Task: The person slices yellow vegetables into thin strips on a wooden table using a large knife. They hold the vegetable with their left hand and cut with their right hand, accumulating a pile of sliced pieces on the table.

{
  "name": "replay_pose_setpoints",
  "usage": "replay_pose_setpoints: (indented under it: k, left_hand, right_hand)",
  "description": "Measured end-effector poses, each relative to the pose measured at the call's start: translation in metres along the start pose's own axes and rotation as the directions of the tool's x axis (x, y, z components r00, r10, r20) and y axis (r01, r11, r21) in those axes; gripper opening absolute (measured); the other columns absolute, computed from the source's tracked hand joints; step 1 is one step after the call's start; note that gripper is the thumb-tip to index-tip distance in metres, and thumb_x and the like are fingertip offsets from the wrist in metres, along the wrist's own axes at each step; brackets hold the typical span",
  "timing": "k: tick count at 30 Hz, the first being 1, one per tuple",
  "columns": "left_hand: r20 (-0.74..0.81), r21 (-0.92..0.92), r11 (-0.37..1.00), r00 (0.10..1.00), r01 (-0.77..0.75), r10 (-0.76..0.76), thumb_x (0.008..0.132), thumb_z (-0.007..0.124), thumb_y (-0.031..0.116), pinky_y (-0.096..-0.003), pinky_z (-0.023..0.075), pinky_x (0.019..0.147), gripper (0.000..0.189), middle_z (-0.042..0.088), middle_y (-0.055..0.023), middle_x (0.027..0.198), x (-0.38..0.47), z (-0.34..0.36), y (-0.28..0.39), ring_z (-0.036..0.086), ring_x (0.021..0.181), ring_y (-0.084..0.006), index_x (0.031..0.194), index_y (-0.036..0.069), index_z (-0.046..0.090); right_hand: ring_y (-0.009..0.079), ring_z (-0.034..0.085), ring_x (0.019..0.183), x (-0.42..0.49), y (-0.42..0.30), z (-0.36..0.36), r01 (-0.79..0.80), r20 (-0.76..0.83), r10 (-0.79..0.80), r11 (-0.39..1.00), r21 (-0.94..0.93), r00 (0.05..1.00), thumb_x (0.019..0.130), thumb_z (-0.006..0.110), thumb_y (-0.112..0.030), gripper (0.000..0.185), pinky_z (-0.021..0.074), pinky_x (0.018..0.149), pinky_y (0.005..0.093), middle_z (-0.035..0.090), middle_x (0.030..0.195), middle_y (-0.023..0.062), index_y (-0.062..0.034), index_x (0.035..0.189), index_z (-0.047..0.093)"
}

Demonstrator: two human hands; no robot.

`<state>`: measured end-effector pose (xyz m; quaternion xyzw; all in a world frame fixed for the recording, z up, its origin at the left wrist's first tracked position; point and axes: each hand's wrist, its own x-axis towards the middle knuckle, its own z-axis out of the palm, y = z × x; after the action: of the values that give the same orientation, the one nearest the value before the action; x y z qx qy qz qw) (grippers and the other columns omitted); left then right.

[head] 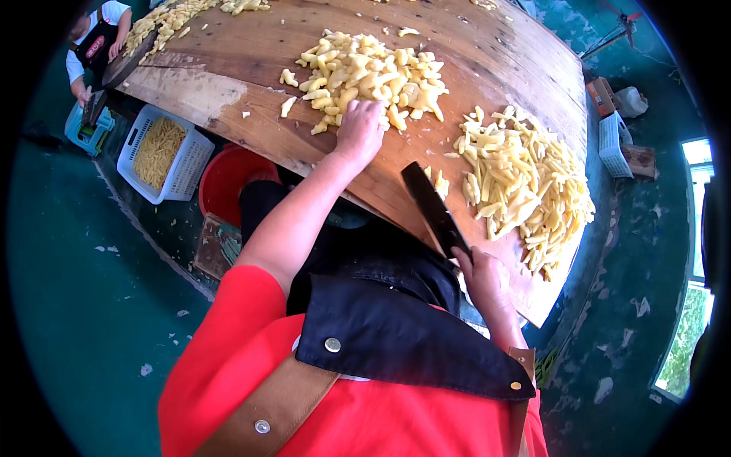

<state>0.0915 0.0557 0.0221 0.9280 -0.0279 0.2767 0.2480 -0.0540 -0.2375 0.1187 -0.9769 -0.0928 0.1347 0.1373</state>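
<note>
On the wooden table (262,108), my left hand (361,130) touches the near edge of a heap of pale yellow, knobbly peeled pieces (371,71), which look like ginger or a similar root. Its fingertips are partly hidden among them, so a grasp cannot be made out. My right hand (485,274) is closed around the handle of a broad, dark-bladed knife (431,200), its blade over the table's near edge. A few cut pieces (441,184) lie beside the blade. Farther right is a large heap of cut, elongated pieces (528,177).
A co-worker (100,43) stands at the upper left beside a round dark board (130,61) and another heap (165,23). Below the table's left edge are a white plastic basket (197,163) holding cut pieces and a red tub (228,180). Another basket (614,145) stands at right.
</note>
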Motion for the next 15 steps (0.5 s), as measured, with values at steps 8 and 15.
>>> replay_pose_setpoints:
  k: [8,15]
  left_hand:
    - [0.571,-0.544,0.778,0.818,0.315,0.068,0.072,0.079,0.006,-0.0326,0.0503,0.071,0.026,0.062,-0.009,0.087,-0.037,-0.017,0.053,0.06,0.079,-0.0225,0.095,0.003,0.067]
    - [0.03,-0.478,0.855,0.969,-0.202,0.246,0.073,0.076,0.004,-0.0354,0.0523,0.074,0.015,0.062,-0.0089,0.088,-0.084,-0.002,0.065,0.062,0.083,-0.0274,0.084,0.002,0.067]
  right_hand:
    - [0.0402,0.063,0.065,-0.004,0.019,-0.02,-0.118,-0.12,0.111,0.991,-0.057,0.987,0.094,0.058,-0.043,0.045,0.0481,0.061,0.0472,0.063,0.067,0.0224,-0.0019,0.077,0.065]
    - [0.0393,0.065,0.066,-0.004,0.024,-0.009,-0.027,-0.1,0.014,0.992,-0.123,0.995,0.095,0.057,-0.039,0.04,0.0502,0.06,0.0467,0.065,0.072,0.02,-0.0035,0.077,0.06]
